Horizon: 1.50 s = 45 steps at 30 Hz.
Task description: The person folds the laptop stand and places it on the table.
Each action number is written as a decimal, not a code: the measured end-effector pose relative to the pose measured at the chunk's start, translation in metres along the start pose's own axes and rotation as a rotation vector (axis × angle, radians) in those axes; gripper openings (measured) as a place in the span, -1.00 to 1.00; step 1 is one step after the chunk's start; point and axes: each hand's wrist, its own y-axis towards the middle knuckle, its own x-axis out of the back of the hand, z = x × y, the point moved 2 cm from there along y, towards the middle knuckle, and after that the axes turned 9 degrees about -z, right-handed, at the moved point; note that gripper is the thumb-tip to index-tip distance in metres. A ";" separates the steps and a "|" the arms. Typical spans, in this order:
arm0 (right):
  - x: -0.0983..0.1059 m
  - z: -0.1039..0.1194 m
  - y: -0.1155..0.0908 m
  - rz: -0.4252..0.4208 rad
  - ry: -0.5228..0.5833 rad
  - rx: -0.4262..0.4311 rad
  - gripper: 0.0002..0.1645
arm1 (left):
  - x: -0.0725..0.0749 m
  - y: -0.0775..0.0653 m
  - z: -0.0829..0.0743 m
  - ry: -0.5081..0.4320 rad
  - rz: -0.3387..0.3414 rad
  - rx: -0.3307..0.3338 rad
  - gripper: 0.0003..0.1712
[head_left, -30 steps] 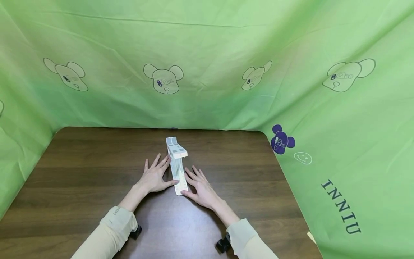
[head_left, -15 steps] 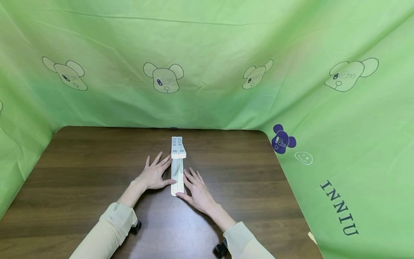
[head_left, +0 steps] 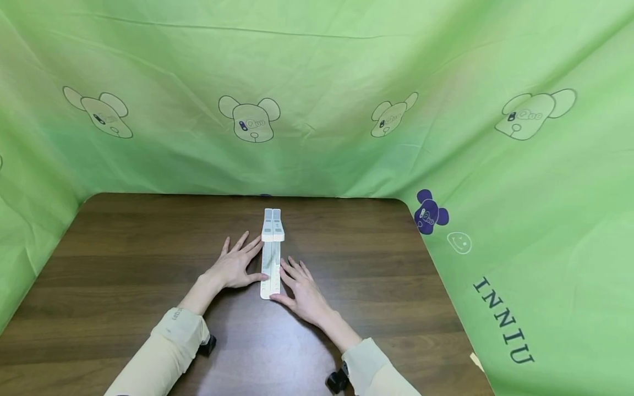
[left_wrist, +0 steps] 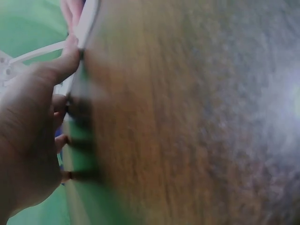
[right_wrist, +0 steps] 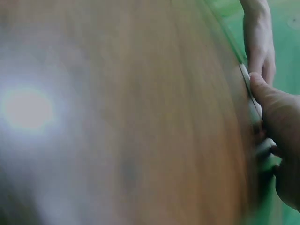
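Note:
A narrow white folding stand [head_left: 273, 228] stands upright on the wooden table in the head view, its long flat base reaching toward me. A seam runs down its middle. On its left, my left hand [head_left: 235, 268] lies with fingers spread, thumb at the base's left edge and index fingertip beside the raised top part. My right hand [head_left: 304, 297] lies at the right side, thumb at the base's near corner and fingers straight along the edge. In the left wrist view, my left thumb [left_wrist: 65, 63] meets the white edge. The right thumb [right_wrist: 262, 89] touches the base's end in the right wrist view.
The brown wooden table [head_left: 148, 236] has rounded far corners. A green curtain [head_left: 317, 165] with printed bear heads encloses it behind and on both sides. A small pale piece [head_left: 476, 361] shows at the table's right edge. Black wrist cameras [head_left: 338, 380] hang under the sleeves.
The stand has turned from a slant to point straight away from me, its near end moving left. My right hand has shifted slightly left with it. In the last half second little moved.

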 end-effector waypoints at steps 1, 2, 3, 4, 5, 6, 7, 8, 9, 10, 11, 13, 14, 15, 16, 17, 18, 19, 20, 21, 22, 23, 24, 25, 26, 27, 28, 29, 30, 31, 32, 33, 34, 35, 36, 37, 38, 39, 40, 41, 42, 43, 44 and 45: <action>0.001 -0.003 0.000 0.020 0.038 -0.012 -0.13 | 0.001 -0.001 0.001 -0.011 -0.005 0.002 0.13; 0.003 -0.007 0.000 0.039 0.073 -0.022 -0.14 | 0.002 -0.003 0.001 -0.029 -0.013 0.003 0.13; 0.004 -0.012 0.000 0.052 0.110 -0.040 -0.14 | 0.003 -0.004 0.002 -0.055 -0.028 0.004 0.11; 0.006 -0.016 0.001 0.069 0.140 -0.064 -0.13 | 0.006 -0.005 0.002 -0.088 -0.047 0.009 0.09; 0.009 -0.019 0.002 0.078 0.166 -0.086 -0.13 | 0.009 -0.006 0.002 -0.127 -0.068 0.018 0.07; 0.011 -0.025 0.003 0.076 0.182 -0.101 -0.11 | 0.012 -0.007 0.002 -0.171 -0.094 0.025 0.05; 0.015 -0.028 0.005 0.075 0.197 -0.124 -0.10 | 0.017 -0.008 0.001 -0.215 -0.121 0.035 0.02; 0.021 -0.031 0.009 0.067 0.209 -0.145 -0.10 | 0.021 -0.008 0.000 -0.253 -0.149 0.039 -0.01; 0.027 -0.032 0.013 0.052 0.224 -0.162 -0.10 | 0.026 -0.009 -0.002 -0.286 -0.175 0.042 -0.04; 0.033 -0.033 0.019 0.039 0.232 -0.173 -0.12 | 0.031 -0.009 -0.003 -0.313 -0.198 0.045 -0.06; 0.040 -0.033 0.025 0.020 0.242 -0.178 -0.13 | 0.035 -0.010 -0.005 -0.335 -0.217 0.041 -0.08; 0.053 -0.029 0.038 -0.011 0.260 -0.191 -0.16 | 0.042 -0.009 -0.010 -0.370 -0.251 0.017 -0.12; 0.058 -0.028 0.043 -0.026 0.266 -0.188 -0.17 | 0.045 -0.009 -0.013 -0.379 -0.267 0.000 -0.14; 0.062 -0.026 0.049 -0.038 0.271 -0.181 -0.18 | 0.047 -0.008 -0.016 -0.391 -0.281 -0.018 -0.16; 0.065 -0.025 0.053 -0.043 0.273 -0.176 -0.18 | 0.049 -0.007 -0.019 -0.401 -0.296 -0.036 -0.18; 0.068 -0.023 0.057 -0.041 0.273 -0.172 -0.19 | 0.050 -0.007 -0.021 -0.407 -0.309 -0.051 -0.21; 0.069 -0.021 0.061 -0.037 0.275 -0.164 -0.20 | 0.050 -0.006 -0.023 -0.410 -0.324 -0.065 -0.23; 0.070 -0.020 0.064 -0.029 0.276 -0.156 -0.21 | 0.050 -0.005 -0.025 -0.411 -0.335 -0.075 -0.25; 0.070 -0.018 0.067 -0.019 0.279 -0.149 -0.22 | 0.050 -0.005 -0.026 -0.408 -0.344 -0.083 -0.27; 0.070 -0.016 0.069 -0.009 0.282 -0.142 -0.23 | 0.050 -0.004 -0.027 -0.405 -0.349 -0.089 -0.30; 0.069 -0.015 0.071 0.000 0.287 -0.134 -0.24 | 0.050 -0.004 -0.027 -0.400 -0.352 -0.094 -0.31; 0.068 -0.014 0.073 0.009 0.291 -0.128 -0.25 | 0.050 -0.003 -0.027 -0.397 -0.353 -0.097 -0.33; 0.067 -0.013 0.075 0.014 0.293 -0.122 -0.26 | 0.049 -0.002 -0.027 -0.394 -0.353 -0.100 -0.34; 0.066 -0.012 0.076 0.014 0.291 -0.115 -0.28 | 0.050 -0.002 -0.028 -0.396 -0.351 -0.101 -0.34; 0.065 -0.012 0.077 0.009 0.289 -0.109 -0.30 | 0.050 -0.001 -0.028 -0.396 -0.349 -0.102 -0.35; 0.064 -0.011 0.078 0.001 0.288 -0.105 -0.31 | 0.050 -0.001 -0.027 -0.395 -0.349 -0.106 -0.36; 0.063 -0.011 0.078 -0.010 0.286 -0.099 -0.33 | 0.050 0.000 -0.027 -0.394 -0.349 -0.109 -0.37; 0.062 -0.011 0.079 -0.024 0.282 -0.095 -0.36 | 0.051 0.001 -0.027 -0.395 -0.350 -0.110 -0.37; 0.061 -0.011 0.080 -0.039 0.279 -0.089 -0.38 | 0.051 0.001 -0.027 -0.396 -0.351 -0.111 -0.38; 0.061 -0.011 0.080 -0.055 0.275 -0.081 -0.40 | 0.052 0.002 -0.027 -0.393 -0.353 -0.113 -0.39; 0.061 -0.011 0.081 -0.069 0.272 -0.074 -0.42 | 0.052 0.002 -0.027 -0.392 -0.353 -0.112 -0.40; 0.060 -0.012 0.082 -0.081 0.266 -0.066 -0.44 | 0.053 0.003 -0.027 -0.390 -0.354 -0.113 -0.41; 0.060 -0.012 0.083 -0.089 0.264 -0.058 -0.46 | 0.054 0.004 -0.027 -0.387 -0.354 -0.112 -0.42; 0.061 -0.012 0.084 -0.094 0.263 -0.052 -0.47 | 0.054 0.004 -0.028 -0.386 -0.353 -0.108 -0.42; 0.061 -0.012 0.086 -0.096 0.264 -0.049 -0.48 | 0.055 0.005 -0.028 -0.385 -0.350 -0.104 -0.43; 0.062 -0.012 0.087 -0.097 0.264 -0.048 -0.49 | 0.056 0.006 -0.028 -0.384 -0.347 -0.099 -0.43; 0.062 -0.013 0.088 -0.097 0.267 -0.050 -0.50 | 0.058 0.007 -0.029 -0.388 -0.343 -0.094 -0.43; 0.063 -0.013 0.090 -0.097 0.274 -0.054 -0.50 | 0.059 0.009 -0.029 -0.392 -0.339 -0.087 -0.43; 0.064 -0.014 0.091 -0.095 0.283 -0.060 -0.50 | 0.060 0.010 -0.030 -0.396 -0.337 -0.079 -0.43; 0.065 -0.014 0.093 -0.095 0.290 -0.066 -0.50 | 0.062 0.012 -0.030 -0.402 -0.334 -0.069 -0.42; 0.066 -0.015 0.095 -0.095 0.295 -0.072 -0.50 | 0.063 0.013 -0.031 -0.406 -0.331 -0.060 -0.42; 0.066 -0.016 0.097 -0.093 0.302 -0.080 -0.50 | 0.065 0.015 -0.031 -0.410 -0.328 -0.049 -0.41; 0.067 -0.016 0.100 -0.091 0.308 -0.087 -0.50 | 0.067 0.016 -0.031 -0.414 -0.325 -0.038 -0.41; 0.068 -0.017 0.102 -0.090 0.312 -0.095 -0.50 | 0.068 0.018 -0.032 -0.418 -0.320 -0.026 -0.40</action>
